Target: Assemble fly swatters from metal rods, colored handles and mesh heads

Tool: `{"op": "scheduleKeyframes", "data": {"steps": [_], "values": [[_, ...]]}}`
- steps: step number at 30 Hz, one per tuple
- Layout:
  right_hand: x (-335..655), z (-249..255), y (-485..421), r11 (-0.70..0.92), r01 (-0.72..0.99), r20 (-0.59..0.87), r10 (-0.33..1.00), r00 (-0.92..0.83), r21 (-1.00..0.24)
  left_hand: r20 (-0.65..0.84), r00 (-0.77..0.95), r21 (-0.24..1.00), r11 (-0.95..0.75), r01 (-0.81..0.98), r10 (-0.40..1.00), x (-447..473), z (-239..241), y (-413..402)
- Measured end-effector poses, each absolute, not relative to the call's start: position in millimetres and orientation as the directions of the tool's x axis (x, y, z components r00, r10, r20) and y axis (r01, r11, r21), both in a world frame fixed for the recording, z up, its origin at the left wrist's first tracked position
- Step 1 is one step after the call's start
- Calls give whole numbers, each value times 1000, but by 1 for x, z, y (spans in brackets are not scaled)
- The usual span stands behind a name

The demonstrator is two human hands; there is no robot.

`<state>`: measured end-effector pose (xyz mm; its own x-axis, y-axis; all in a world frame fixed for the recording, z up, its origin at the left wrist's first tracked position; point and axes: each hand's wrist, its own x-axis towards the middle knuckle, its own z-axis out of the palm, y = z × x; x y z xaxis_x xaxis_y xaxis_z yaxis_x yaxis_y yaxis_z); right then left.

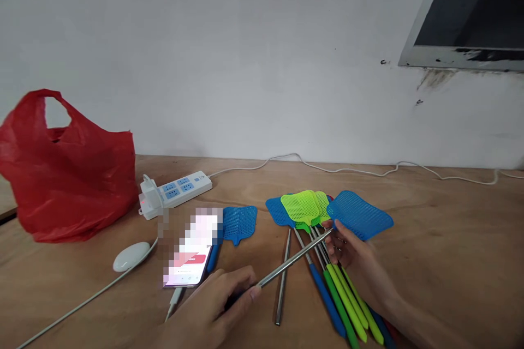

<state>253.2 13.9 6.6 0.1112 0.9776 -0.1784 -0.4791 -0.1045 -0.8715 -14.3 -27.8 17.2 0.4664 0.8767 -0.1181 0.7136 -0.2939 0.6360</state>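
A fly swatter with a blue mesh head (360, 215) and a silver metal rod is held aslant above the table. Its lower end is wrapped by my left hand (216, 302), which mostly hides a dark grip. My right hand (358, 262) pinches the upper end, where the rod meets the blue head. Below lies a pile of fly swatters (301, 207) with green, yellow-green and blue heads and long coloured handles (327, 300). A separate metal rod (282, 283) rests between my left hand and the pile. Farther left is another blue swatter head (239, 223), partly beside the phone.
A lit phone (192, 256) lies on the wooden table (450, 240), with a cable plugged in. Behind it sits a white power strip (186, 188). A red plastic bag (77, 174) stands at left, near a white oval device (131, 256). A cord (344, 170) runs along the wall.
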Motion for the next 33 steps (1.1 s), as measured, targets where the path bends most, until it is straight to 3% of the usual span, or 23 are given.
{"op": "scheduleKeyframes", "data": {"steps": [4,8,13,19,33], "values": [[264,4,13,-171,-540,-245,967,68,-824,-62,439,640,-302,706,896,-20,15,-29],[275,3,16,-163,-481,-261,954,144,-861,-70,472,606,-338,720,879,-24,12,-24],[266,2,13,-63,-395,-154,967,203,-916,-4,446,549,-371,749,895,-16,14,-19],[233,-4,-1,-24,-276,-18,1000,-26,-961,-15,427,561,-346,752,904,9,18,-17],[213,2,-3,-63,-343,-22,992,-122,-937,-69,453,684,-289,670,889,21,25,-19]]}}
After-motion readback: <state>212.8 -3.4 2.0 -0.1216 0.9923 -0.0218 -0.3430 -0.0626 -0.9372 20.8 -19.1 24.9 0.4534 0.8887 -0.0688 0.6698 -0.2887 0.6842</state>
